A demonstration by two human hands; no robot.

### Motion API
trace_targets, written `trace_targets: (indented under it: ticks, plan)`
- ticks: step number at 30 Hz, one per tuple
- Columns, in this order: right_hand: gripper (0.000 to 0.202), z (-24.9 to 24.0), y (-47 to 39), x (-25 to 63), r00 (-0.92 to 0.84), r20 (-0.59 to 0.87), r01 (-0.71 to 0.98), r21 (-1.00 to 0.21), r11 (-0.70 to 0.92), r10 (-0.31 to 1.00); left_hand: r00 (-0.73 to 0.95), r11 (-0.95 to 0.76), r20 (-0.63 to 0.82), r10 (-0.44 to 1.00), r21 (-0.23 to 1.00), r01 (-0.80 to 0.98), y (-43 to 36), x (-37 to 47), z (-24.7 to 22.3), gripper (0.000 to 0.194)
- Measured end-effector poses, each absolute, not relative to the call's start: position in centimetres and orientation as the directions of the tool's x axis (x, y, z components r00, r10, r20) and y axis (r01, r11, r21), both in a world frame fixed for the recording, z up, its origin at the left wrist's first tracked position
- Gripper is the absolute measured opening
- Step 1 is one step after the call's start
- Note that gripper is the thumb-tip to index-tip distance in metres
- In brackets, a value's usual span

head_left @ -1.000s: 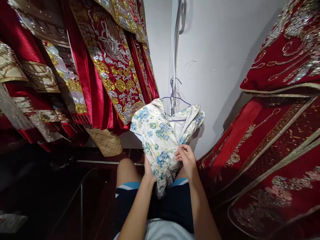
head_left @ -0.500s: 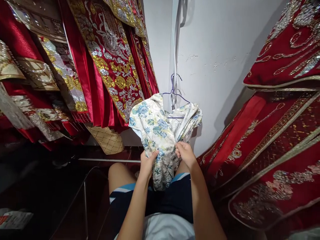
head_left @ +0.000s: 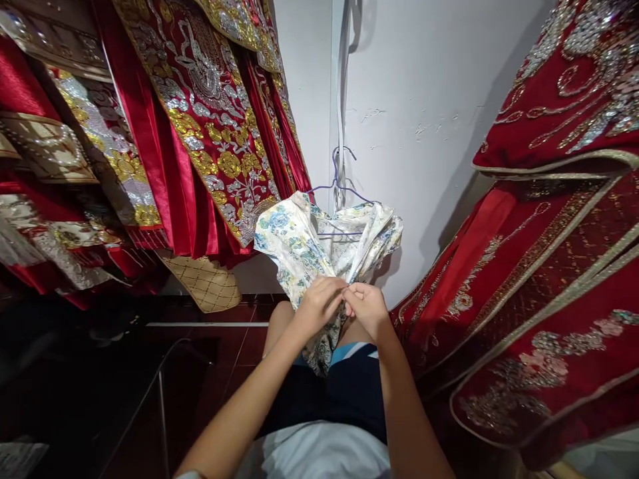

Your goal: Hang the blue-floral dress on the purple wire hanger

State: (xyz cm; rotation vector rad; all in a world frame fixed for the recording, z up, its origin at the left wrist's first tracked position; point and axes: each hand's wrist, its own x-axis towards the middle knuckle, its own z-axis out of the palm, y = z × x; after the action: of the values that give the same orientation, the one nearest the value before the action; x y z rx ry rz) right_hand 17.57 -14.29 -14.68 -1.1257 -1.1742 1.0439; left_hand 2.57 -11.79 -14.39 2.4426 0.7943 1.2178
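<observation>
A white garment with a blue and green floral print (head_left: 286, 229) hangs in front of me on a thin purple hanger (head_left: 335, 181). Its V-shaped neckline is open at the top, and its lower part bunches down between my thighs. My left hand (head_left: 322, 299) is closed at the bottom of the neckline, fingers pinching the front edge. Right beside it, my right hand (head_left: 366, 307) is closed on the same edge, and the fingertips of both hands meet. Whatever small detail lies between the fingertips is hidden.
Red robes with gold and silver embroidery (head_left: 219, 133) hang at the left. More beaded red garments (head_left: 539, 266) hang close on the right. Behind the hanger are a white wall (head_left: 409, 86) and a vertical white strap (head_left: 342, 86). A thin metal frame (head_left: 162, 412) stands at lower left.
My left hand has left the garment's left side and come up beside my right hand at the neckline. The neckline gapes wider, and the view has shifted slightly.
</observation>
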Motion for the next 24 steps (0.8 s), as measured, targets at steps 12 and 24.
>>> trace_targets:
  ticks: [12, 24]
  plan:
    - [0.021, -17.1, -13.8, 17.9, 0.066, 0.307, -0.072, -0.948, 0.311, 0.950, 0.517, -0.805, 0.633, 0.576, 0.551, 0.222, -9.7, 3.5, -12.3, 0.021]
    - [0.048, -14.5, -15.1, 21.1, -0.335, 0.052, 0.144, -0.984, 0.105, 0.941, 0.042, -0.802, 0.834, 0.549, 0.512, 0.308, 0.8, 6.3, 0.8, 0.006]
